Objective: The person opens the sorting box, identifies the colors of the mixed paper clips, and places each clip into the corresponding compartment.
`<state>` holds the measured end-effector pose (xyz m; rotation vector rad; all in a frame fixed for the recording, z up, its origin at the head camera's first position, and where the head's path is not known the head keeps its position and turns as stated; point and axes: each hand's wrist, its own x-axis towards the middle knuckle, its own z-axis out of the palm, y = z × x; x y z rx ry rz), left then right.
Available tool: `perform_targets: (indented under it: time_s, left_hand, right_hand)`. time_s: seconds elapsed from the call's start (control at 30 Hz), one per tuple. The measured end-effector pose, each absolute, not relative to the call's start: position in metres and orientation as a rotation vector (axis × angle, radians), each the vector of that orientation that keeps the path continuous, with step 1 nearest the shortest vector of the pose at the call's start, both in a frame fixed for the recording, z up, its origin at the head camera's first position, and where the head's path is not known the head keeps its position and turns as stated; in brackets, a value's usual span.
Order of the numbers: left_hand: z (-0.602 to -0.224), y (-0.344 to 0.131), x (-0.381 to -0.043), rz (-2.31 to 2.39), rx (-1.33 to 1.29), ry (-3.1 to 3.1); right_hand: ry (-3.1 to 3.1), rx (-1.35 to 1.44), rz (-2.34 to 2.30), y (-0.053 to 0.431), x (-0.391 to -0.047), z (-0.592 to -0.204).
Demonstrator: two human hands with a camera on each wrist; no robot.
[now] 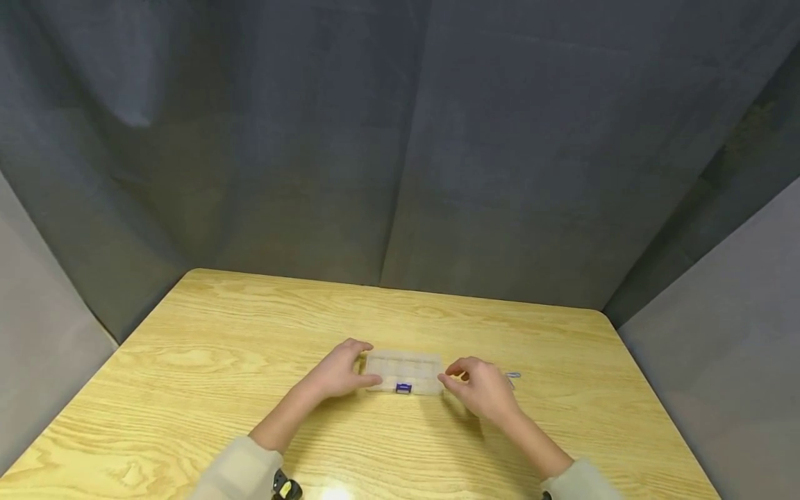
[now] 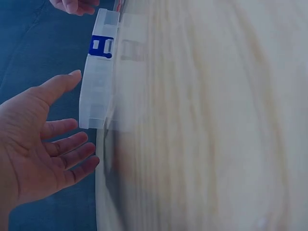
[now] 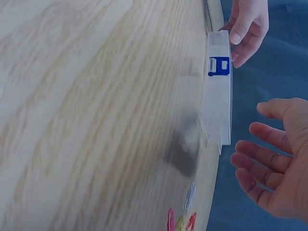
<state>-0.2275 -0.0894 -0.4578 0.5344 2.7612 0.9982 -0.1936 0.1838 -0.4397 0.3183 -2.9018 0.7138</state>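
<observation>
A clear plastic compartment box (image 1: 406, 368) with a blue latch (image 1: 403, 388) lies on the wooden table, its latch side toward me. My left hand (image 1: 342, 369) is at the box's left end, thumb and fingers spread beside it. In the left wrist view that hand (image 2: 45, 139) has loosely bent fingers with nothing in them. My right hand (image 1: 482, 389) is at the right end, fingertips close to the box's edge. The right wrist view shows the same hand (image 3: 276, 159) with relaxed fingers and a gap between them and the box (image 3: 219, 96).
Several coloured paper clips (image 3: 190, 196) lie on the table to the right of the box, partly behind my right hand in the head view. The wooden table (image 1: 250, 333) backs onto a dark curtain (image 1: 312, 139), with pale panels (image 1: 737, 333) at both sides.
</observation>
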Motion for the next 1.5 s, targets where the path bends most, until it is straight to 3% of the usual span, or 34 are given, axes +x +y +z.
perform_targets:
  time_s: [0.97,1.23,1.5]
  left_hand:
    - [-0.468,-0.079,-0.228,0.943,0.526,2.789]
    - [-0.467,-0.076,-0.225,0.949,0.494,2.791]
    - [-0.464,-0.074,-0.224,0.925,0.508,2.790]
  right_hand:
    - [-2.799,0.680,0.551,0.140,-0.186,-0.453]
    - [-2.708,0.887,0.400,0.130,-0.184,-0.455]
    - [-2.578,0.916,0.206,0.120,-0.181,-0.461]
